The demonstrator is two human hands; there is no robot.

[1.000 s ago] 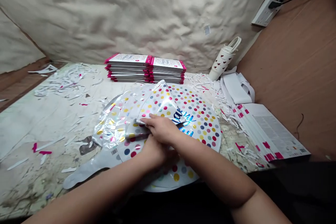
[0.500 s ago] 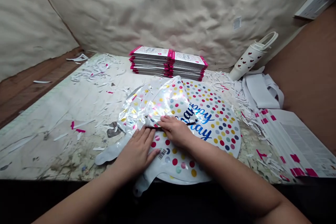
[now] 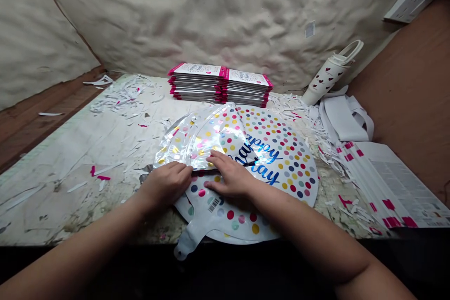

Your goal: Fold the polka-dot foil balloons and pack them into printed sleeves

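Both forearms reach in from the bottom of the view, and the near edge of the worktop is lost in dark shadow. A round foil balloon (image 3: 270, 173) lies flat under the hands, its upper left part folded over into a shiny, crinkled wedge. The left hand (image 3: 165, 183) is curved over the folded edge; its thumb is hidden, so whether that edge is pinched cannot be told. The right hand (image 3: 228, 178) is laid open on the fold, fingers spread and not closed. Coloured polka dots cover the balloon's white face, and its blue lettering is partly hidden by the fold, with only "appy" and "ay" readable. A barcode (image 3: 213, 205) is printed just beside the right hand, and the balloon's neck (image 3: 185, 247) hangs past the worktop edge. Paper scraps (image 3: 116, 98) are scattered left of the balloon. Pink-marked printed sheets (image 3: 393, 183), white strips (image 3: 342, 119) and a heart-printed white tube (image 3: 325, 77) lie to its right. Two stacks of pink-edged packets (image 3: 220, 84) stand beyond it, before creased cream cloth (image 3: 211, 9)
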